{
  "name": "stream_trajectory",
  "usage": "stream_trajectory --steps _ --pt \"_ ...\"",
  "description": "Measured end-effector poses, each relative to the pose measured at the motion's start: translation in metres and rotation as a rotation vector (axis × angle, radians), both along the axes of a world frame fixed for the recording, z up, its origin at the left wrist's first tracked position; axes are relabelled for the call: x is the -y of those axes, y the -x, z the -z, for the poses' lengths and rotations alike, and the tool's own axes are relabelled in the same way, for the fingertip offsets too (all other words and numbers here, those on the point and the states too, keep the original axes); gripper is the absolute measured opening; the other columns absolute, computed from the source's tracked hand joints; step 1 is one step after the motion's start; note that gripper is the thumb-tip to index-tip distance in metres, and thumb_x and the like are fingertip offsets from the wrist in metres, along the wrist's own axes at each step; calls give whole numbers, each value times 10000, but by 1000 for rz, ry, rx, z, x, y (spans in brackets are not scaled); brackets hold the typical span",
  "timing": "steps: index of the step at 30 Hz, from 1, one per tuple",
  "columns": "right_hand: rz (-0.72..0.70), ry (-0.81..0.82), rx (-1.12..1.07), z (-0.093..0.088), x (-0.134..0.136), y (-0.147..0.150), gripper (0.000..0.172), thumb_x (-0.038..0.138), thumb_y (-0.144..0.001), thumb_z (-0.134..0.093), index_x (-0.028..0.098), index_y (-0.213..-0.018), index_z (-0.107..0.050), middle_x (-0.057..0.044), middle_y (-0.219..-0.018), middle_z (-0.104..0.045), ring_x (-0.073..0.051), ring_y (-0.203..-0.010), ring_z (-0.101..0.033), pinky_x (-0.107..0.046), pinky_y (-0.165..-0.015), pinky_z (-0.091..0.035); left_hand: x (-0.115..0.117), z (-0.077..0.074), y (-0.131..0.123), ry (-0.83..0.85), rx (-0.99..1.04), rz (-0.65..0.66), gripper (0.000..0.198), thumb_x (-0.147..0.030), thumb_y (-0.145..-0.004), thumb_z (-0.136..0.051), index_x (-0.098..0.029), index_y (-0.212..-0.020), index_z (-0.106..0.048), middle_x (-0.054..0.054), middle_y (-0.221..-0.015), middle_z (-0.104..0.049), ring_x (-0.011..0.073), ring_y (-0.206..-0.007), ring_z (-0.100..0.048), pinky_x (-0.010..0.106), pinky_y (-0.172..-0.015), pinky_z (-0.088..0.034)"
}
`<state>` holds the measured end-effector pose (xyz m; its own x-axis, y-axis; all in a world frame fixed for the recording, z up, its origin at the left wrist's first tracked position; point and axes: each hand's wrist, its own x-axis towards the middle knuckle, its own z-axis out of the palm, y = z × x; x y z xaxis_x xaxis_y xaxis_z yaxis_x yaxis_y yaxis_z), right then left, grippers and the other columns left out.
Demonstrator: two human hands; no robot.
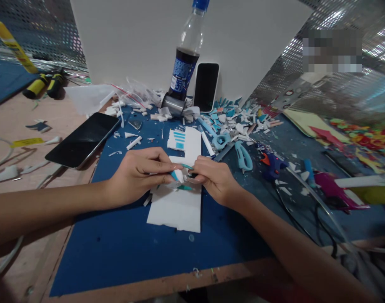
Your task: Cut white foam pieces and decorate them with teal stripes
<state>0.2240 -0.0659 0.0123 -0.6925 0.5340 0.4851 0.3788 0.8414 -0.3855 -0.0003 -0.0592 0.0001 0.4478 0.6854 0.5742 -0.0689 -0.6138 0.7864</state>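
My left hand pinches a small white-and-blue piece, its exact kind unclear. Close against it, my right hand is closed with fingertips at a thin teal strip; a dark bit shows by the thumb, and the fingers partly hide what is gripped. Beneath both hands lies a white foam-like sheet on the blue board. Just beyond the fingers, a smaller white piece with blue stripes rests beside another part of the sheet.
Scraps are heaped behind, near a cola bottle and an upright phone. Light-blue scissors lie beyond my right hand. A purple glue gun with cables is at right. Another phone lies at left.
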Motion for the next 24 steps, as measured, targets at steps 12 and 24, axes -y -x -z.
stream_trajectory --steps 12,24 --pt "43 -3 -53 3 1 3 396 391 -1009 -263 180 -746 -470 0 -627 -418 -129 -587 -374 -260 -553 -327 1 0 -1 -88 -69 -108 301 -126 -800 -679 -308 -1034 -732 46 -810 -711 146 -701 -658 214 -591 -550" --pt "99 -42 29 1 0 -1 424 396 -1010 -242 174 -770 -513 -26 -643 -496 -139 -604 -424 -258 -561 -343 0 -1 -1 -4 -77 -155 204 -140 -769 -711 -247 -934 -766 48 -827 -763 180 -712 -708 240 -596 -603"
